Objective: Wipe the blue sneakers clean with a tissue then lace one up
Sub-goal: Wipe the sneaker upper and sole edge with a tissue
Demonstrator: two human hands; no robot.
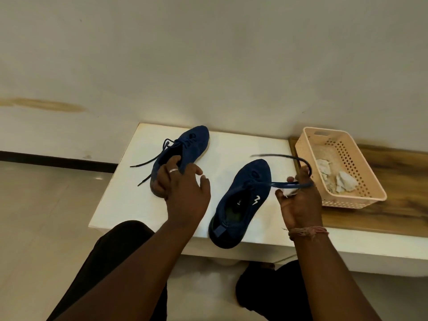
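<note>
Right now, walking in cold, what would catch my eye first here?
Two blue shoes on a white table: the left hand grips the far shoe, while the right hand pulls a blue lace out from the near shoe. To the right, a peach basket holds crumpled tissues.

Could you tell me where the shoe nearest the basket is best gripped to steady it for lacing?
Grip the near shoe at its heel, coming from the near table edge: the heel faces the person and overhangs that edge, while the lace runs off the front toward the right hand.
</note>
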